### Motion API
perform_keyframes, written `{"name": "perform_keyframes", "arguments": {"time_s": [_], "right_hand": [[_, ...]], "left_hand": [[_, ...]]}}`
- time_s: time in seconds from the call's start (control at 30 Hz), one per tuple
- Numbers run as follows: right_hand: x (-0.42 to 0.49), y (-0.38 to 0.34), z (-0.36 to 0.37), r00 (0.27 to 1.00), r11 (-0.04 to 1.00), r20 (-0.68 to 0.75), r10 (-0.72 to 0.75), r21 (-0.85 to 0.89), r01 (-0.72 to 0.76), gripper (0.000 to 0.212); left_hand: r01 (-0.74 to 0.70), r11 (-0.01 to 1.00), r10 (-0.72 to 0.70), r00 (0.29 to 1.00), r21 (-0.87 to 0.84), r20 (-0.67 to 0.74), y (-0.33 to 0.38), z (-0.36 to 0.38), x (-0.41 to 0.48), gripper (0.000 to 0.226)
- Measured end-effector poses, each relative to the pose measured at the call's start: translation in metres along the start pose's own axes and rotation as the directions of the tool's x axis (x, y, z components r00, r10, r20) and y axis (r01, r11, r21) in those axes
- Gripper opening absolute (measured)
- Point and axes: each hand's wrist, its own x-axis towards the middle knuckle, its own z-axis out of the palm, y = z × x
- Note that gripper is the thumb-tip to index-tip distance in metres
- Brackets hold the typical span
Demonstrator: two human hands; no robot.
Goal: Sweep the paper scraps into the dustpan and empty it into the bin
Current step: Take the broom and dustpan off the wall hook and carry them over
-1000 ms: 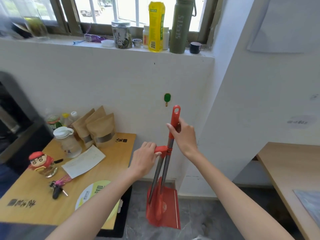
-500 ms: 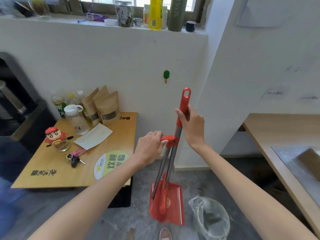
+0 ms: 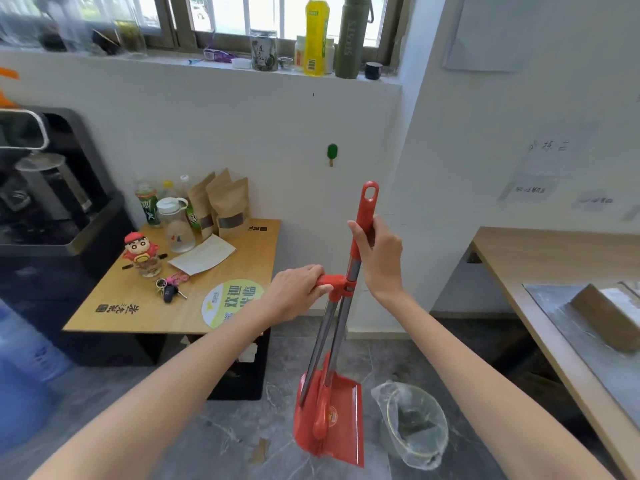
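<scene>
Holding the sweeping set upright, my right hand curls its fingers round the tall red handle, and my left hand grips the short red crossbar just below it. The red dustpan is far beneath my fingers, down at the grey floor, with the lined bin to its right. Left of my left hand lies a wooden surface bearing keys and brown pouches; a cluttered windowsill runs above.
</scene>
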Motion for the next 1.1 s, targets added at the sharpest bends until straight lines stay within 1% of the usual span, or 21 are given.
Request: {"name": "perform_keyframes", "arguments": {"time_s": [0.17,0.3,0.4,0.5,0.6,0.73,0.9,1.0,1.1], "right_hand": [[-0.040,-0.019,-0.036,0.999,0.998,0.032,-0.014,0.057,0.012,0.021],[-0.070,-0.033,-0.065,0.995,0.997,0.102,0.000,0.082,-0.009,0.023],[-0.093,-0.042,-0.080,0.992,0.996,0.128,0.014,0.089,-0.025,0.025],[-0.114,-0.053,-0.092,0.992,0.994,0.117,0.041,0.097,-0.052,0.031],[-0.132,-0.066,-0.104,0.995,0.996,0.097,0.039,0.082,-0.047,0.034],[-0.160,-0.089,-0.119,0.996,0.996,0.082,0.020,0.080,-0.026,0.033],[-0.201,-0.120,-0.134,0.996,0.999,0.090,0.009,0.047,-0.013,0.034],[-0.233,-0.141,-0.141,0.997,0.999,0.081,0.003,0.031,-0.006,0.028],[-0.269,-0.164,-0.150,0.997,1.000,0.075,0.010,0.017,-0.011,0.026]], "left_hand": [[0.035,0.999,-0.035,0.998,0.002,-0.053,0.042,-0.008,-0.050,0.032],[0.052,0.997,-0.052,0.999,0.059,-0.009,0.069,-0.015,-0.086,0.032],[0.076,0.996,-0.077,0.997,0.046,0.030,0.083,-0.017,-0.110,0.031],[0.102,0.994,-0.104,0.994,0.044,0.035,0.099,-0.019,-0.130,0.031],[0.106,0.991,-0.109,0.994,0.084,0.032,0.115,-0.023,-0.146,0.033],[0.130,0.988,-0.128,0.991,0.087,-0.035,0.136,-0.025,-0.173,0.046],[0.158,0.987,-0.158,0.987,0.041,-0.013,0.157,-0.030,-0.221,0.039],[0.154,0.988,-0.154,0.988,0.022,0.010,0.163,-0.033,-0.258,0.040],[0.153,0.988,-0.153,0.988,0.010,-0.010,0.174,-0.032,-0.298,0.041]]}}
